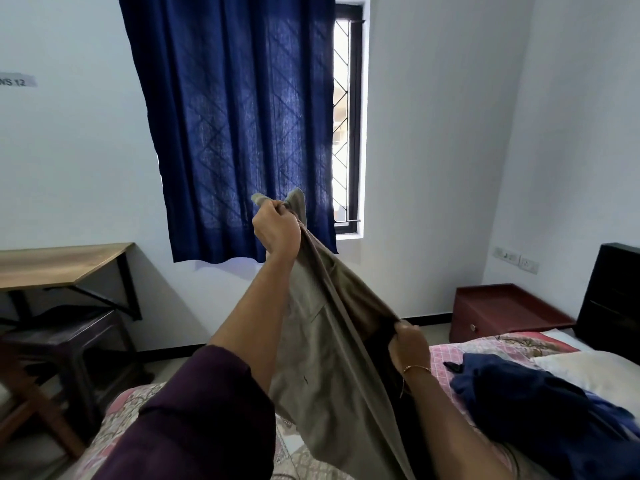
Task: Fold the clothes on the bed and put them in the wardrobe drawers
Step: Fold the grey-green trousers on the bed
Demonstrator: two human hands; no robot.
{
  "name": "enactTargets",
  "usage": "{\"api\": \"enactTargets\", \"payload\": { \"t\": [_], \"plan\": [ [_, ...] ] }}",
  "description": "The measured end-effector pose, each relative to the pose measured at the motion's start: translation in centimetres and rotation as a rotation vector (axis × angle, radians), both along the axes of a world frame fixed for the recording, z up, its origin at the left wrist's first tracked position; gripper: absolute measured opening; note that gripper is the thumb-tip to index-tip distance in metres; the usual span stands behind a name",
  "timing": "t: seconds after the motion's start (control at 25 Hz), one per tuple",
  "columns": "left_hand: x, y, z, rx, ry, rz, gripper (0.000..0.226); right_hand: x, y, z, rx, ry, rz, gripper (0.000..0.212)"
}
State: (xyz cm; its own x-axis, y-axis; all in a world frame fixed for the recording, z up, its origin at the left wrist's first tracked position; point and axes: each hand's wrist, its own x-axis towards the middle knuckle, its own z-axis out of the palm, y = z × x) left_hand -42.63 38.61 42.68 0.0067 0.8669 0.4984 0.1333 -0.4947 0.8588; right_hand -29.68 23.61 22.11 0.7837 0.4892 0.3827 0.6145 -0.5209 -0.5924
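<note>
A khaki garment (332, 358) hangs stretched in the air over the bed (491, 348). My left hand (275, 228) is raised high in front of the blue curtain and grips one end of it in a fist. Lower and to the right, my right hand (407, 348), with a thin bracelet on the wrist, grips the garment's other edge. The cloth slopes down between the two hands and its bottom drapes toward the patterned bedspread. A dark blue pile of clothes (519, 393) lies on the bed at the right, beside a white pillow (595, 372).
A wooden desk (62, 265) with a dark stool (69, 344) under it stands at the left wall. A red-brown bedside cabinet (502, 313) and a black headboard (613, 299) are at the right. A blue curtain (239, 126) covers most of the window.
</note>
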Motion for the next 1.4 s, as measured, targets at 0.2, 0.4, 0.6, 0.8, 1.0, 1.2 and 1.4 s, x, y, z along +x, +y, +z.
{"api": "enactTargets", "payload": {
  "t": [0.2,0.4,0.6,0.8,1.0,1.2,1.4],
  "plan": [
    [-0.7,-0.4,-0.3,-0.015,-0.032,0.012,0.023,-4.5,-0.5,0.0,-0.129,0.591,0.432,0.061],
    [-1.9,-0.6,-1.1,-0.027,-0.019,0.014,0.025,-4.7,-0.7,-1.6,-0.249,0.545,0.456,0.047],
    [-3.0,1.1,-2.0,-0.058,0.0,0.04,0.029,-3.8,-1.7,-2.0,-0.228,0.941,0.585,0.048],
    [-4.0,1.8,-1.9,-0.066,0.002,0.082,0.024,-2.9,-1.4,-2.9,-0.099,1.214,0.649,0.041],
    [-4.5,2.4,-2.2,-0.071,-0.024,0.091,0.024,-3.6,-0.4,-3.9,-0.095,1.176,0.691,0.046],
    [-4.8,2.5,-2.3,-0.048,-0.012,0.103,0.024,-3.6,0.3,-5.0,0.035,0.877,0.548,0.018],
    [-4.8,2.2,-3.4,-0.065,0.023,0.097,0.026,-2.9,0.4,-3.7,-0.445,0.137,0.454,0.018]
  ]
}}
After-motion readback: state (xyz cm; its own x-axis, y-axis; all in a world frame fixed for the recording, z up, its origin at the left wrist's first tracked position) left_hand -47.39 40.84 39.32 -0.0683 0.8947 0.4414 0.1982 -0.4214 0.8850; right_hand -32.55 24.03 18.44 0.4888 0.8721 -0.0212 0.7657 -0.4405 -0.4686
